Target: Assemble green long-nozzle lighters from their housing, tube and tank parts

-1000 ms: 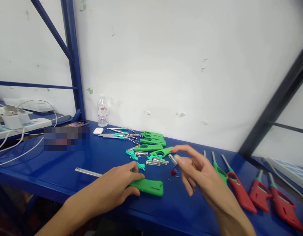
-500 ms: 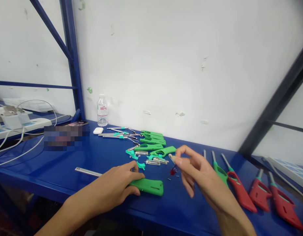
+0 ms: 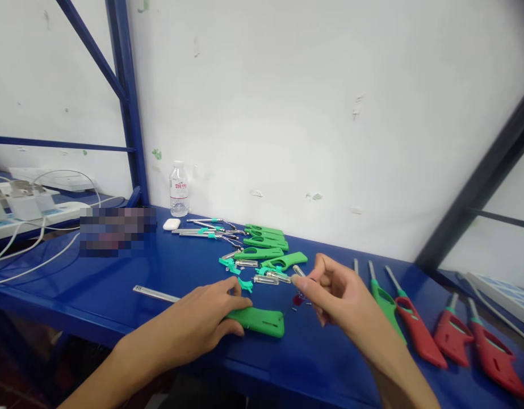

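My left hand (image 3: 213,311) wraps round a green long-necked lighter (image 3: 259,322) lying on the blue table, pinning it down. Its metal tube (image 3: 155,293) sticks out to the left, past my wrist. In my right hand (image 3: 336,289), thumb and fingers are closed round a small screwdriver (image 3: 298,299) with a red and clear handle. Its thin shaft slants toward the lighter's right end; whether the tip touches a screw is too small to tell. Tiny screws (image 3: 294,309) lie beside it. A clear tube (image 3: 299,271) shows just beyond my right thumb.
Behind my hands lie green lighter shells (image 3: 262,253), clear fuel tanks (image 3: 265,280), teal triggers (image 3: 245,284) and metal tubes with wires (image 3: 200,232). Red lighters (image 3: 419,335) and a green one (image 3: 385,307) lie at right. A water bottle (image 3: 179,190) stands by the wall.
The fingers of my right hand have curled in more round the screwdriver. My left hand and the lighter stay in place; the whole view has shifted slightly.
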`<state>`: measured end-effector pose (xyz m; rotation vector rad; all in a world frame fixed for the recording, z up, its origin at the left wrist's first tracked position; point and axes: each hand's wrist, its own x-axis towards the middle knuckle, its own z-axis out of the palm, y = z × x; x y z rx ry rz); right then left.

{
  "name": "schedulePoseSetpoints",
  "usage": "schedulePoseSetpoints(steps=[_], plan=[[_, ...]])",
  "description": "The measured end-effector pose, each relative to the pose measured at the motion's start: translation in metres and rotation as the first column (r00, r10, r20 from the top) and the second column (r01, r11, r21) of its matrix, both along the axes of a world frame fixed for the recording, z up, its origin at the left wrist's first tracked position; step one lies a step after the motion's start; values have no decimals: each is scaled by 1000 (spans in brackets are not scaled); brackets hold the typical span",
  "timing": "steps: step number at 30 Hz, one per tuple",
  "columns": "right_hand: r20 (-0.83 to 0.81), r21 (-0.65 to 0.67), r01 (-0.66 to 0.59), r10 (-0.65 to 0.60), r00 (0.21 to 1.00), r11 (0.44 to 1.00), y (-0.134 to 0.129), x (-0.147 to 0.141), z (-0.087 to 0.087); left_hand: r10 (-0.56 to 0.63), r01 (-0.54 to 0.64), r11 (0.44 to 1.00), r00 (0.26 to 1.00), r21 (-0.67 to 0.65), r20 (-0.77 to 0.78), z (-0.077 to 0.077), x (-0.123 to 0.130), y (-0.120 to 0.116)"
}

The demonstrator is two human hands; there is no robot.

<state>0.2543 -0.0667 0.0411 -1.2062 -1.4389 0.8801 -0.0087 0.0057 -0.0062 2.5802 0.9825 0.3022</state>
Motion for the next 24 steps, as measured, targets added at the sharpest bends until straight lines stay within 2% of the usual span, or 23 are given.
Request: schedulePoseSetpoints(steps=[2,8,10,15,17,19,24], plan=[[1,-14,-30,30,1000,999,-2,-1,0,-4,4,1000,1000,1,8,0,0,0],[-1,-82,-259,260,966,962,-7,14,0,6,-6,1000,1000,-7,21,1,0,0],[16,-71,-242,244,970,968,-6,15,0,6,-6,1000,1000,-9,23,1,1,0],[36,22,29,-29,999,999,-1,1,-1,4,-4,1000,1000,-11,22,0,1,1],[17,60,84,-85,996,995,0,-4,-2,4,-4,1000,1000,-10,20,1,1,0],[17,55,52,-53,998,997,-2,-5,-1,3,-3,1000,1000,-8,18,1,1,0],[84,-52,-163,167,982,985,-8,9,5,-5,5,1000,1000,4,23,-1,-1,0]])
